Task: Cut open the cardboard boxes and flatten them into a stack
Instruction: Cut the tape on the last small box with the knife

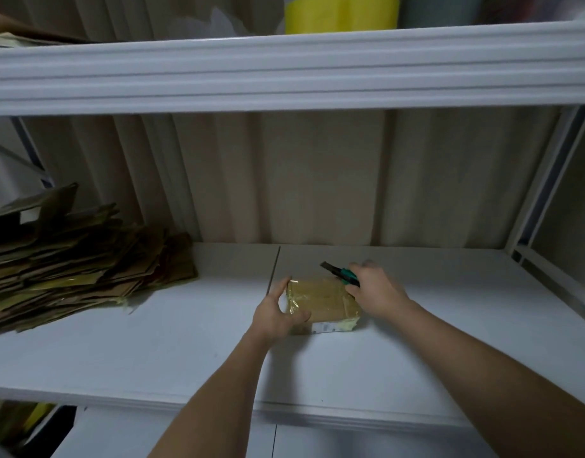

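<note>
A small cardboard box, wrapped in glossy yellowish tape, sits on a white shelf in front of me, roughly in the middle and toward the back. A white label shows on its near side. It looks light and fairly stiff, and I judge the tape will make it slick under my fingers, so the safest hold is across the corners and edges rather than on the flat taped top.

My left hand grips the box's left end, thumb along the near edge and fingers spread around the far corner, steadying it against the shelf. My right hand is closed around a box cutter with a green and black handle. Its dark blade points left and away from me, above the box's far right corner. I cannot tell whether the tip is touching the tape. The two hands sit at opposite ends of the box, near each other but not touching.

To the left on the same shelf lies a tall, untidy stack of flattened cardboard, with bits of yellow tape showing among the sheets. A pale curtain hangs behind the shelf, and another white shelf runs overhead.
</note>
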